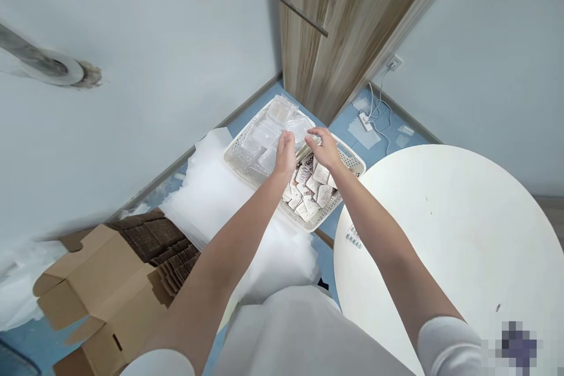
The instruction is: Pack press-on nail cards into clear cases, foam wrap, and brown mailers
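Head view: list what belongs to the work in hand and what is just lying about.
Likely in the work, nearest the left hand and right hand:
clear plastic packets
printed cards
white baskets

Apparently just lying about:
tan cardboard
power strip
white sheeting

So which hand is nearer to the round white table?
Right. The right hand is on the side toward the round white table, its forearm crossing the edge in view; the left hand is farther off, by the clear plastic packets.
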### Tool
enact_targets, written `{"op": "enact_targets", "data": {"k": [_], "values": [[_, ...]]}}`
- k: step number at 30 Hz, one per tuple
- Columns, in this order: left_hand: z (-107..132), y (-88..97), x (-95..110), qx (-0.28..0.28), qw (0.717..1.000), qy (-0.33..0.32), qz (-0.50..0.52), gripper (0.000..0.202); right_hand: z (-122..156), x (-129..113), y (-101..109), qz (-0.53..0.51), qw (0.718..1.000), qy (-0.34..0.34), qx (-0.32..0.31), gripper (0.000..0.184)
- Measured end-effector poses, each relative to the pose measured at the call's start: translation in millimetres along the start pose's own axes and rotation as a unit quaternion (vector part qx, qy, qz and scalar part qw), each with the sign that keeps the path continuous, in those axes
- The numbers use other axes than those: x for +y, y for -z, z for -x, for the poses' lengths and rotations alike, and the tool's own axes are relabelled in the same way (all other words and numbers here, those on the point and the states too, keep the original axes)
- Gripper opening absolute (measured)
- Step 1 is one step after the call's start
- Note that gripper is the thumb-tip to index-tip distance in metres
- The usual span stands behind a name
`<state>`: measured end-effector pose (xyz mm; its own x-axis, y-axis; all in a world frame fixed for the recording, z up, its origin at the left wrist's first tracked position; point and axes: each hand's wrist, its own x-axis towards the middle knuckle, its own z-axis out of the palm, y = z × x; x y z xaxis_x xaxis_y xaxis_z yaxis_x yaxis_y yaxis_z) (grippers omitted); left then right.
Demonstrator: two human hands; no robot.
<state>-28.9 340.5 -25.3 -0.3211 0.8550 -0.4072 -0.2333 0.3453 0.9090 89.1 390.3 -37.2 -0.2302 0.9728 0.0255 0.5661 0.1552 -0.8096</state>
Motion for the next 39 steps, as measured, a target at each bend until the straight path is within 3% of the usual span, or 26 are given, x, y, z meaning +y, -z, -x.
{"op": "enact_targets", "data": {"k": [3,7,12,16,22,25,30,36,39], "values": [[21,10.2,-1,0.022,0.999,-0.035,0.006,0.046,29,-12,-2,-0.046,0.998,-0.018,0.029,0.030],[65,29.7,-8,0.021,0.997,-0.074,-0.012,0.047,82,-33,-8,-0.181,0.978,-0.100,0.039,0.025],[139,64.8,-21,-0.009,0.995,-0.094,0.008,0.049,170,-64,-11,-0.320,0.937,-0.124,0.068,0.046],[194,94.4,-34,-0.071,0.993,-0.084,0.048,0.057,239,-81,-7,-0.394,0.909,-0.125,0.058,0.060],[256,114.8,-54,-0.176,0.984,0.001,0.035,0.049,323,-92,10,-0.404,0.898,-0.157,0.068,0.049],[277,107.6,-62,-0.232,0.972,0.031,0.004,0.043,360,-89,21,-0.405,0.894,-0.167,0.096,0.049],[307,77.7,-75,-0.301,0.951,0.050,-0.040,0.040,411,-72,45,-0.389,0.885,-0.199,0.158,0.053],[331,28.0,-94,-0.364,0.926,0.072,-0.071,0.039,455,-45,92,-0.350,0.870,-0.222,0.268,0.040],[340,-3.5,-105,-0.389,0.914,0.058,-0.099,0.036,475,-28,121,-0.343,0.863,-0.239,0.282,0.036]]}}
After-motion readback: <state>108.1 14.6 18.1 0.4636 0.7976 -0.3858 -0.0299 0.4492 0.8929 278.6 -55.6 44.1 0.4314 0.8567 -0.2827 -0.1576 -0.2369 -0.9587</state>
